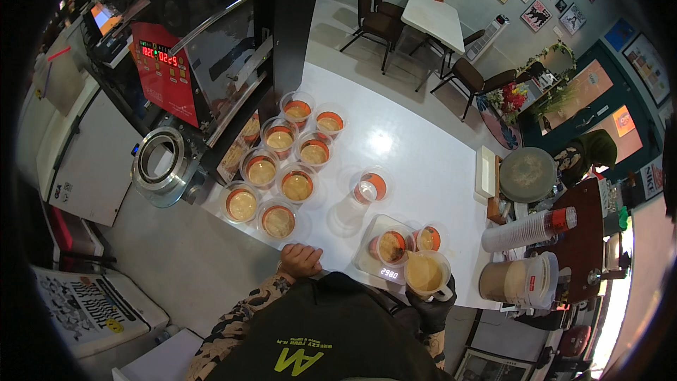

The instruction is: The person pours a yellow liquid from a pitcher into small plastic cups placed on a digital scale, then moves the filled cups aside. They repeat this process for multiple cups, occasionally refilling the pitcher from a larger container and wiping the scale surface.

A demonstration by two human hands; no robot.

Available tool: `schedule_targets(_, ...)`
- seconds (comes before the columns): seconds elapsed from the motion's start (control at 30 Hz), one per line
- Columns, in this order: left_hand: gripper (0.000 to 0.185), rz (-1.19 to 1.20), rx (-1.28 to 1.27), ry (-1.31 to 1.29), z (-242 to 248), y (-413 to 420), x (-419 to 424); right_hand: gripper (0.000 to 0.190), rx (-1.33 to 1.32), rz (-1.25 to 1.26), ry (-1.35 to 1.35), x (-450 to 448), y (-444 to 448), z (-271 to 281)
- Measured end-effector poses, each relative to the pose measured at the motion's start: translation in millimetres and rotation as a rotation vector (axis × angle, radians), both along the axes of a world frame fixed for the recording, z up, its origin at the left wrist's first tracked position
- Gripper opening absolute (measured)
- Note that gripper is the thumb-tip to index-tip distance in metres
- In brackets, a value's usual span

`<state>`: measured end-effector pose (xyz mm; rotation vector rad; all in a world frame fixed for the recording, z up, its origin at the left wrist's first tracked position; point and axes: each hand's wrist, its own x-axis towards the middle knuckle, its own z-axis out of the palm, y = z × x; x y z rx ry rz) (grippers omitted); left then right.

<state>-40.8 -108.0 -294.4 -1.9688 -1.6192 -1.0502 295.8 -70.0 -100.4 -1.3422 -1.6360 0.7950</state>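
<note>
My right hand, in a black glove, grips the handle of a plastic measuring jug of tan liquid. The jug's spout is at the rim of a clear plastic cup standing on a lit digital scale; the cup holds brownish liquid with dark bits. Beside it, partly behind the jug, stands another part-filled cup. My bare left hand rests with curled fingers at the white table's edge, holding nothing visible. Left of centre several filled cups stand in two rows. One cup near the middle looks empty.
At the right are a stack of clear cups, a lidded tub of tan contents, a white tray and a round grey lid. A machine with a red control panel borders the table at the left. A person is beyond the right side.
</note>
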Motion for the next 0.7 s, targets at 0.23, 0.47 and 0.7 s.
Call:
schedule_targets(0.23,0.027,-0.002,0.012,-0.003,2,1,0,0.088,0.026,0.012,-0.016,-1,2,3)
schedule_targets(0.47,0.025,-0.005,0.000,-0.010,3,0,0,0.090,0.027,0.011,0.025,4,5,-12)
schedule_targets(0.7,0.025,-0.001,0.007,-0.017,3,1,1,0.084,0.095,0.005,-0.030,18,4,-26)
